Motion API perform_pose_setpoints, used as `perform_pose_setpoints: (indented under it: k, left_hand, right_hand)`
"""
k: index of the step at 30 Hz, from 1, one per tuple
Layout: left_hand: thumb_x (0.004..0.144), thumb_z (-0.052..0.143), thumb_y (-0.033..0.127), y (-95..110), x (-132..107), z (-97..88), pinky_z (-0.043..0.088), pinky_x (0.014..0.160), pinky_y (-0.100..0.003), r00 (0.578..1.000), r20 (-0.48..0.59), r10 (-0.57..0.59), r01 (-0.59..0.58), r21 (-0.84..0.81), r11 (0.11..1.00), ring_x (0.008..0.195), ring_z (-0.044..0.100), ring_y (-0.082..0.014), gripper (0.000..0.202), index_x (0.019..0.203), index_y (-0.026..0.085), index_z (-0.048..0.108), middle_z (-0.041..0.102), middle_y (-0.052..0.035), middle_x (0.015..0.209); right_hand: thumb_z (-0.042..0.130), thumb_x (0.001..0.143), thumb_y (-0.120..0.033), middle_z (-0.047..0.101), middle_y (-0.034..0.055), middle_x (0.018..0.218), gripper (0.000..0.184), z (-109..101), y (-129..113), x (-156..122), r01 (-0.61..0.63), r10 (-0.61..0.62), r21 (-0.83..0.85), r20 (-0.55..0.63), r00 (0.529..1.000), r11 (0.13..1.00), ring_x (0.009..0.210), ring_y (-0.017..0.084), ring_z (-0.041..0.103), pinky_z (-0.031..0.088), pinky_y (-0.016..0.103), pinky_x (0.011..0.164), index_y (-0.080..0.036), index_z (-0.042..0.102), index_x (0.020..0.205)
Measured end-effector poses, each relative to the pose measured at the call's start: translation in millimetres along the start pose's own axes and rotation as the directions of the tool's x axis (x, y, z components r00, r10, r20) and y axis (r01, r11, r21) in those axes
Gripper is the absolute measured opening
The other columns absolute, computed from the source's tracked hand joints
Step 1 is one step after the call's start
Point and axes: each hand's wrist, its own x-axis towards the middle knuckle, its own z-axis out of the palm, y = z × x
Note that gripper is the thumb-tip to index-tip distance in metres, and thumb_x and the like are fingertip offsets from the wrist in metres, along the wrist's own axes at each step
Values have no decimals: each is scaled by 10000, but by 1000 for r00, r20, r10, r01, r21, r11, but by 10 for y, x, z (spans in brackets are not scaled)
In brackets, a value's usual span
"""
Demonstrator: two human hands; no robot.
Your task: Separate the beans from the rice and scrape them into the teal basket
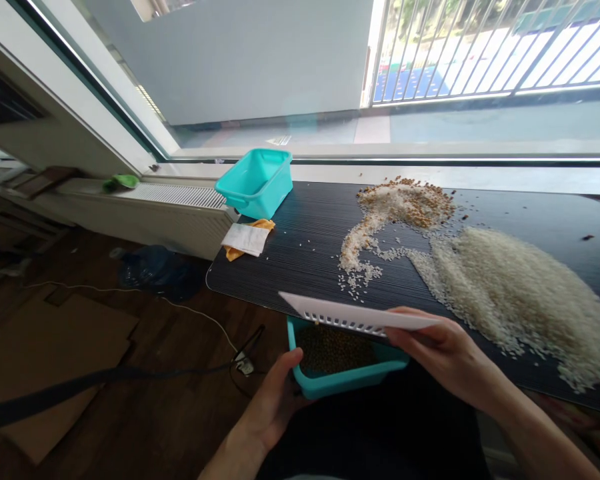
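Note:
Just below the table's front edge, my left hand [273, 403] grips the left end of a turquoise plastic bin [350, 383], thumb over the rim. Brownish-green grains [335, 350] lie inside it. My right hand [445, 353] pinches the right end of a white plastic board with slots [353, 315], seen nearly edge-on and tilted above the bin. Beyond the board, white rice [360, 247] trails from a heap of tan grains mixed with rice [415, 203]. A large pile of white rice [525, 293] spreads across the table's right side.
A second turquoise bin [257, 177] stands at the dark table's [305, 250] back left corner, near a folded white and orange cloth [247, 239]. Behind runs a window ledge [330, 172]. A radiator [180, 207] is at left; a large blue bottle [157, 270] and cables lie on the floor.

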Motion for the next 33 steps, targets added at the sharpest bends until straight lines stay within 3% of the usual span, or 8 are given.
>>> perform_pose_setpoints:
  k: [2, 5, 8, 11, 17, 23, 28, 33]
  left_hand:
    - [791, 605, 490, -5, 1, 4, 460, 850, -345, 1000, 16, 7, -7, 6, 1000, 1173, 565, -290, 617, 1313, 174, 513, 629, -108, 1286]
    - [794, 608, 479, -22, 22, 22, 461, 867, -356, 999, 51, 6, -6, 9, 1000, 1197, 548, -297, 623, 1323, 169, 496, 613, -112, 1310]
    - [787, 616, 485, -49, 60, 53, 457, 889, -367, 998, 63, -19, 18, 20, 1000, 1221, 528, -307, 637, 1319, 156, 492, 602, -122, 1324]
    - [775, 633, 487, -81, 91, 80, 451, 907, -381, 997, 67, -28, 26, 22, 999, 1245, 508, -322, 648, 1319, 167, 490, 579, -120, 1356]
    - [768, 660, 469, -118, 135, 69, 435, 953, -400, 994, 108, -31, 37, -54, 998, 1285, 479, -328, 704, 1385, 202, 451, 528, -104, 1420]
    - [753, 688, 457, -107, 134, 57, 438, 959, -373, 994, 99, -44, 51, -74, 996, 1301, 466, -306, 775, 1431, 215, 399, 539, -89, 1414]
    - [777, 658, 441, -93, 121, 78, 441, 958, -385, 995, 91, -38, 42, -48, 998, 1312, 450, -312, 745, 1432, 205, 393, 547, -97, 1403]
    - [785, 638, 449, -93, 126, 91, 442, 954, -402, 997, 72, -35, 38, -37, 999, 1293, 462, -320, 742, 1437, 206, 379, 559, -108, 1383]
  right_hand:
    - [605, 834, -381, 756, 23, 834, 228, -32, 14, -73, 7, -7, -33, 4, 1000, 999, 657, 148, 670, 538, 206, 572, -227, 768, 793]
    - [643, 788, -421, 768, 24, 797, 230, -177, 107, -152, -85, 71, -68, -177, 982, 994, 665, 188, 697, 571, 258, 602, -232, 774, 801]
    - [676, 724, -482, 764, 27, 718, 273, -349, 235, -95, -211, 166, -68, -405, 899, 975, 667, 236, 714, 595, 337, 644, -231, 776, 764]
    - [687, 677, -504, 756, 11, 677, 269, -452, 322, 83, -266, 206, -49, -506, 837, 963, 655, 240, 709, 585, 352, 609, -253, 769, 726]
    - [680, 652, -504, 711, 0, 577, 275, -460, 420, 399, -271, 214, -43, -500, 839, 962, 543, 180, 642, 479, 278, 471, -235, 739, 637]
    - [666, 632, -512, 674, -5, 527, 280, -490, 383, 386, -291, 243, -46, -433, 868, 956, 495, 174, 598, 415, 277, 419, -239, 731, 624]
    - [667, 632, -520, 698, 14, 575, 278, -498, 261, 371, -283, 237, -43, -435, 868, 958, 517, 185, 611, 446, 293, 453, -247, 722, 624]
    - [667, 663, -523, 681, 17, 561, 307, -439, 303, 436, -263, 199, -112, -397, 896, 958, 516, 178, 603, 452, 287, 464, -224, 728, 637]
